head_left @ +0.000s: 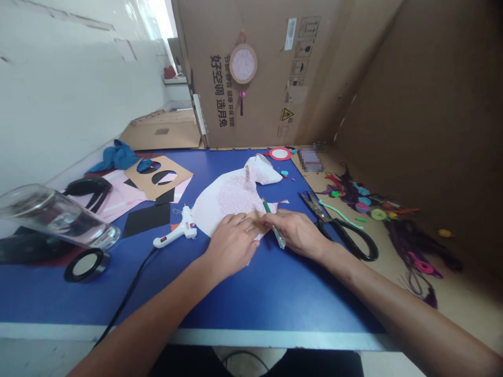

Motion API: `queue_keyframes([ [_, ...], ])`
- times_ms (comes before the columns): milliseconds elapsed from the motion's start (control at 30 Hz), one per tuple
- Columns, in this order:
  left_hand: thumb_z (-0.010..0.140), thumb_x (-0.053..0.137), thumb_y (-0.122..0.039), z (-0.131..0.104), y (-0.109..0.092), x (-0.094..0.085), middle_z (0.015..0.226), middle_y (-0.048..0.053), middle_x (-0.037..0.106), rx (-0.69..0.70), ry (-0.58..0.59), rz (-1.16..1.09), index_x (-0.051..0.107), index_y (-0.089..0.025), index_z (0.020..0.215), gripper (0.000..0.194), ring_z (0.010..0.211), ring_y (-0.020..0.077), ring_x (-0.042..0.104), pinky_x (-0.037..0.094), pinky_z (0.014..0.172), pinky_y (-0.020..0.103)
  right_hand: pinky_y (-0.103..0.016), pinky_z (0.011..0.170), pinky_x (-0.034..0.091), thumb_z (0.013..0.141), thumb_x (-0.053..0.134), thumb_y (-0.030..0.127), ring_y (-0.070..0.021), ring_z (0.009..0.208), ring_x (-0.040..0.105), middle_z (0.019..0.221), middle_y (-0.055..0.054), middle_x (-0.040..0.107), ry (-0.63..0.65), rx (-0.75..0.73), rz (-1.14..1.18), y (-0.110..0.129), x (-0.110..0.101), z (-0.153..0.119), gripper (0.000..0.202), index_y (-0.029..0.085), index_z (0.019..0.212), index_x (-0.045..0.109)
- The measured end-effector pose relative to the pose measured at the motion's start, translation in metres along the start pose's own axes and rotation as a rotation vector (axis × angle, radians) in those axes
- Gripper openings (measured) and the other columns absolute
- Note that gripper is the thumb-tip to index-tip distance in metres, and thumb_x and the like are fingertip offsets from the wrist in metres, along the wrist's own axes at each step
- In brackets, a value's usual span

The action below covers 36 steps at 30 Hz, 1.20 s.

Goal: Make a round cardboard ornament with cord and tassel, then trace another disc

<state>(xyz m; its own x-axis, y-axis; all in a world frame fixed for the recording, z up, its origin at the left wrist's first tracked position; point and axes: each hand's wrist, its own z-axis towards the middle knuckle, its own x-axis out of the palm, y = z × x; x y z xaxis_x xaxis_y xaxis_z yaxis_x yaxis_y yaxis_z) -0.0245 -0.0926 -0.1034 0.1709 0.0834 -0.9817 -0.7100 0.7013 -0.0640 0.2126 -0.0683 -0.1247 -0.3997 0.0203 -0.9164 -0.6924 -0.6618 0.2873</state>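
My left hand point(233, 242) lies with its fingers stretched flat over a tan cardboard piece point(255, 215), pressing it onto a sheet of pale pink patterned paper point(230, 196). Most of the cardboard is hidden under the fingers. Closed round a pen point(278, 234) with a green end and a clear end, my right hand point(301, 230) rests just beside that piece. The paper's far end curls up, and its right edge is cut unevenly. Large black-handled scissors point(334, 225) lie open to the right of my right hand. A white glue gun point(178, 230) lies left of my left hand.
A glass of water point(74, 220) stands at the left near a roll of tape point(86, 265). Behind are cardboard with round holes point(159, 178) and black paper point(147, 219). A red-rimmed disc point(280, 153) lies at the back; tassels point(412, 246) lie right. A round ornament point(243, 64) hangs on the box wall.
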Motion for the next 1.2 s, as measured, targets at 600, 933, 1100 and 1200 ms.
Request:
queue_keyframes([
  [600, 0.105, 0.055, -0.020, 0.013, 0.009, 0.018, 0.135, 0.013, 0.071, 0.057, -0.025, -0.219, 0.068, -0.019, 0.132, 0.030, 0.128, 0.0295, 0.067, 0.057, 0.110, 0.053, -0.029, 0.079, 0.049, 0.107, 0.051, 0.017, -0.0210, 0.092, 0.071, 0.101, -0.006, 0.079, -0.006, 0.015, 0.225, -0.005, 0.000, 0.001, 0.020, 0.025, 0.113, 0.069],
  [933, 0.104, 0.057, -0.019, 0.015, 0.010, 0.025, 0.149, 0.013, 0.066, 0.091, -0.087, -0.227, 0.058, -0.016, 0.145, 0.041, 0.142, 0.0289, 0.060, 0.053, 0.117, 0.049, -0.038, 0.092, 0.056, 0.108, 0.060, 0.044, -0.0261, 0.105, 0.073, 0.118, -0.009, 0.079, -0.329, 0.203, 0.413, -0.006, -0.022, 0.003, 0.031, 0.027, 0.127, 0.078],
  [1100, 0.107, 0.053, -0.023, 0.013, 0.009, 0.025, 0.147, 0.012, 0.067, 0.072, -0.057, -0.167, 0.060, -0.016, 0.144, 0.038, 0.138, 0.0302, 0.062, 0.055, 0.113, 0.052, -0.031, 0.074, 0.052, 0.106, 0.059, 0.042, -0.0209, 0.080, 0.070, 0.093, -0.005, 0.078, -0.311, 0.315, 0.453, -0.006, -0.019, 0.015, 0.029, 0.021, 0.094, 0.075],
  [1200, 0.107, 0.055, -0.026, 0.012, 0.009, 0.026, 0.148, 0.011, 0.067, 0.071, -0.067, -0.161, 0.057, -0.019, 0.150, 0.044, 0.139, 0.0296, 0.061, 0.055, 0.113, 0.052, -0.029, 0.064, 0.045, 0.103, 0.061, 0.038, -0.0163, 0.064, 0.061, 0.078, 0.000, 0.072, -0.272, 0.327, 0.400, -0.006, -0.016, 0.022, 0.025, 0.021, 0.088, 0.070],
])
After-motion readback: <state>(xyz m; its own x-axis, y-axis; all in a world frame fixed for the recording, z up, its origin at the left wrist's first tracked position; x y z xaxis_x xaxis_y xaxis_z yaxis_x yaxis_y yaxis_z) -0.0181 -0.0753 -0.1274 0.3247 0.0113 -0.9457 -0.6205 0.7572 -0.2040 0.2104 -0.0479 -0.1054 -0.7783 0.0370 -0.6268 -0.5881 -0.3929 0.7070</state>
